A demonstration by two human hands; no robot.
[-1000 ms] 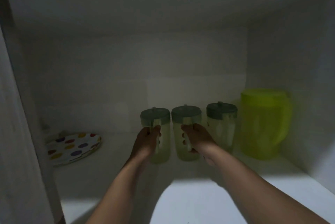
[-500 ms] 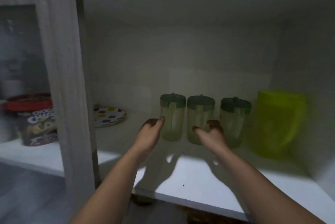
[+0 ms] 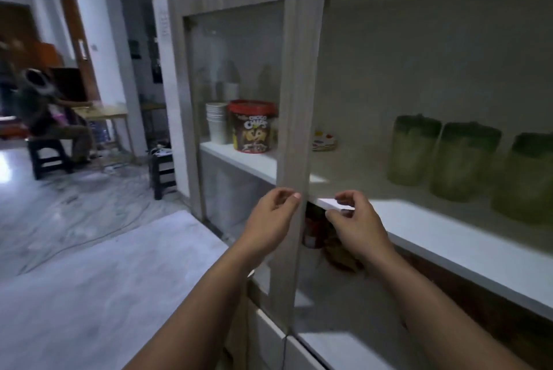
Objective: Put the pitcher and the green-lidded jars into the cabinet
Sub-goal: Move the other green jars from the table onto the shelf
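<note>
Three green-lidded jars stand in a row on the white cabinet shelf (image 3: pixel 449 220) at the right: a left jar (image 3: pixel 414 149), a middle jar (image 3: pixel 465 160) and a right jar (image 3: pixel 526 175), all blurred. The pitcher is out of view. My left hand (image 3: pixel 275 214) is at the right edge of the glass cabinet door (image 3: pixel 294 100), with the thumb on the wooden frame. My right hand (image 3: pixel 353 217) hangs in front of the shelf's edge, fingers loosely curled, holding nothing.
A spotted plate (image 3: pixel 324 140) lies far back on the shelf. Behind the glass stand a red-lidded cereal tub (image 3: pixel 253 127) and stacked white cups (image 3: pixel 217 122). A person (image 3: pixel 45 112) sits on a stool at the far left, and a dark stool (image 3: pixel 163 172) stands near the cabinet.
Both hands let go of the jars and pulled back out of the cabinet. The view swung left and back; my left hand now sits on the door's edge.
</note>
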